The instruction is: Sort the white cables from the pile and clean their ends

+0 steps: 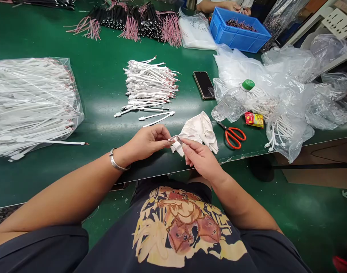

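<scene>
Near the table's front edge, my left hand [147,142] pinches a short white cable [185,135] between thumb and fingers. The cable's thin reddish end points to the right. My right hand [202,158] is closed on a small, dark metal tool [179,140], whose tip meets the cable; its exact kind is too small to make out. Just behind my hands lies a crumpled white cloth [201,129]. A pile of white cables [150,85] with plug ends lies beyond, with a few loose ones in front of it.
Orange-handled scissors [234,137], a plastic bottle [232,102], a phone [203,85] and a small snack packet [254,119] lie to the right. Bagged cables [34,106] stand left, plastic bags [289,91] right. Behind are black-and-pink wire bundles [130,22], a blue bin [236,36] and another person's hands [236,7].
</scene>
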Available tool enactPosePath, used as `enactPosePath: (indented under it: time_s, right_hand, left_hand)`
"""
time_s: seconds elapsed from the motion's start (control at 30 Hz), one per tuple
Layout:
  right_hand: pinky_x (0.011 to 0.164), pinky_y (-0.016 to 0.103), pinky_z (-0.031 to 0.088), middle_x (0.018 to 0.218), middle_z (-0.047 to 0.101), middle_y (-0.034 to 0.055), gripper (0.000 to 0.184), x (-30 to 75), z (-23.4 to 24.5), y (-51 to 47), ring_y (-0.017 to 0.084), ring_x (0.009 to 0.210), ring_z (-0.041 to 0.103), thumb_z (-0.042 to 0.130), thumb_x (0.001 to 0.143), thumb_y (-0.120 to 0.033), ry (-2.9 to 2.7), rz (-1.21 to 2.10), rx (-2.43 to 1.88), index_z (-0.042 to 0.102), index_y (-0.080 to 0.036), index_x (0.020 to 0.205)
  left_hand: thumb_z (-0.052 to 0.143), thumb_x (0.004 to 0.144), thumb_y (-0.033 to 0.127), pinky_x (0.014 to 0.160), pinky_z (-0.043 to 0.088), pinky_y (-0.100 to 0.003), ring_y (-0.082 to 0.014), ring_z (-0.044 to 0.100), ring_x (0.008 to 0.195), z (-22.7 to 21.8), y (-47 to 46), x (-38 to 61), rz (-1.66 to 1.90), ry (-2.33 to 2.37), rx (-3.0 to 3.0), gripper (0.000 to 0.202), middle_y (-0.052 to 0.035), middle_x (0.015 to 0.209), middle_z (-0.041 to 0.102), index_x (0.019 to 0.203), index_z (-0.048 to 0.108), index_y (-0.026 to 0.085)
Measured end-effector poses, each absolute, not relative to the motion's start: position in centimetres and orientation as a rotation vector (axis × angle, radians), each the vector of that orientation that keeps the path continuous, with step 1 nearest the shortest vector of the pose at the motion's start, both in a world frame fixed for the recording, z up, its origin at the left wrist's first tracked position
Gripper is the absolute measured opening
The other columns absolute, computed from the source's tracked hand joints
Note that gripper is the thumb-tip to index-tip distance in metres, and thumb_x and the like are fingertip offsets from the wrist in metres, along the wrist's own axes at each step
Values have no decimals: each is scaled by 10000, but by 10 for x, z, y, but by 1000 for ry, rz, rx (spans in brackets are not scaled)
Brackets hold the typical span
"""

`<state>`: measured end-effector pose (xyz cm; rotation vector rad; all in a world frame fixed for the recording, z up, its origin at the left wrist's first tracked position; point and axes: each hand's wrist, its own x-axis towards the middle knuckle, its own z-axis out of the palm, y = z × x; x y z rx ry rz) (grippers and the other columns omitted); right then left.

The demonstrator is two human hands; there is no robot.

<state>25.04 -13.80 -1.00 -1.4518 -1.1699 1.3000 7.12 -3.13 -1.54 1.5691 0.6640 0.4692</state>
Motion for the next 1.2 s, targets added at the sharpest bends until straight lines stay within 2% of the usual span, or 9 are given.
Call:
enactPosePath:
  time_s: [0.07, 0.17, 0.2, 0.3, 0.37, 0.6, 0.73, 1.2]
  right_hand:
    - [517, 200, 460, 617, 540, -31, 385, 250, -11, -136, 67, 534, 494, 538, 855, -379, -1156, 1308, -1441, 613, -203, 1189]
    - [591, 223, 496, 813, 619, 25, 285, 250, -12, -134, 83, 640, 559, 581, 825, -340, -1177, 1269, -1432, 676, -167, 1031]
    - [579, 217, 492, 849, 619, 33, 281, 250, -13, -134, 84, 649, 564, 580, 823, -328, -1183, 1267, -1436, 670, -164, 1032]
    - [476, 187, 438, 765, 575, -5, 394, 249, -12, -134, 62, 550, 521, 552, 839, -311, -1194, 1312, -1453, 576, -195, 1214]
    - [463, 183, 424, 716, 545, -30, 440, 249, -11, -134, 45, 494, 482, 544, 845, -300, -1220, 1326, -1444, 532, -217, 1277]
    - [507, 198, 445, 692, 561, -32, 374, 248, -10, -129, 41, 480, 474, 514, 869, -304, -1310, 1340, -1432, 584, -232, 1230]
    - [498, 208, 440, 690, 571, -25, 349, 247, -6, -127, 52, 482, 485, 525, 857, -298, -1302, 1338, -1445, 609, -202, 1182]
    - [481, 208, 406, 699, 576, -23, 352, 248, -6, -124, 48, 466, 475, 541, 848, -313, -1294, 1409, -1432, 603, -193, 1173]
  left_hand:
    - [644, 784, 309, 667, 476, -260, -127, 601, 730, -15, -31, 71, 469, 660, 1573, 193, -38, 803, 651, 836, 561, 144]
    - [644, 785, 312, 650, 467, -250, -117, 590, 710, -16, -30, 71, 466, 660, 1577, 197, -35, 796, 651, 839, 560, 142]
    - [642, 787, 315, 646, 465, -248, -115, 587, 705, -16, -30, 71, 464, 663, 1586, 198, -33, 790, 649, 839, 562, 142]
    - [634, 793, 323, 652, 467, -256, -119, 587, 707, -16, -30, 71, 460, 662, 1616, 202, -31, 778, 641, 843, 567, 140]
    - [631, 796, 325, 652, 468, -258, -120, 587, 706, -16, -30, 71, 462, 654, 1628, 202, -30, 775, 637, 840, 566, 140]
    - [628, 797, 336, 646, 466, -252, -125, 603, 715, -16, -30, 70, 442, 669, 1650, 202, -28, 780, 643, 833, 562, 148]
    - [637, 787, 314, 613, 454, -229, -108, 588, 682, -14, -31, 70, 429, 673, 1629, 188, -17, 754, 637, 823, 557, 148]
    - [628, 786, 306, 621, 471, -240, -124, 617, 697, -14, -30, 69, 403, 688, 1649, 175, -22, 766, 656, 833, 558, 153]
